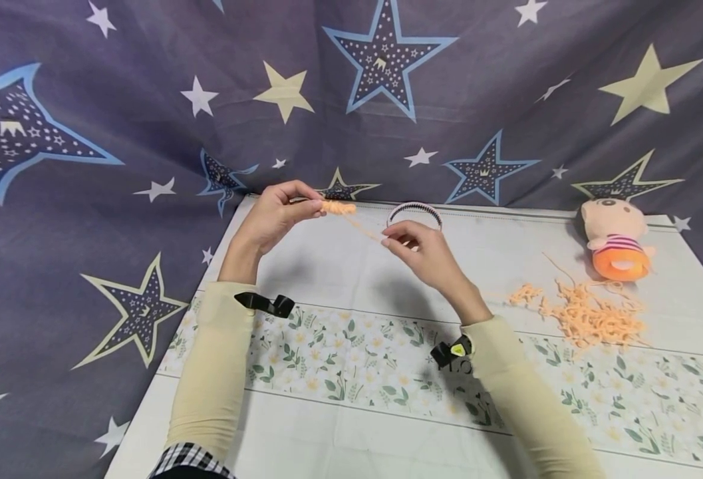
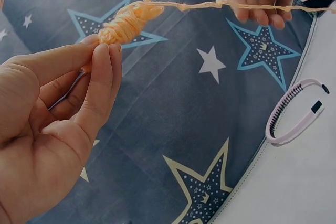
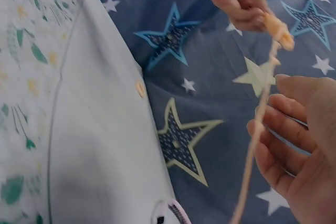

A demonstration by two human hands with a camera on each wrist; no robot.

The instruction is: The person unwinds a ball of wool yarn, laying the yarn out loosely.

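Observation:
My left hand (image 1: 273, 216) pinches a small wound bundle of orange yarn (image 2: 126, 24) between thumb and fingertips, raised above the back of the table. From its far end a strand of yarn (image 2: 199, 5) runs to my right hand (image 1: 420, 253). In the right wrist view the strand passes across the curled fingers (image 3: 262, 129) of that hand, with the thumb close to it. Beyond the hand it trails onward. On the table at the right lies a loose, tangled heap of orange yarn (image 1: 596, 316).
A pale pink headband (image 1: 416, 207) with dark teeth lies at the back of the table, behind my right hand. A plush toy (image 1: 617, 239) in orange and stripes sits at the back right, next to the heap. A star-printed curtain (image 1: 351, 146) hangs behind the white table (image 1: 303, 426).

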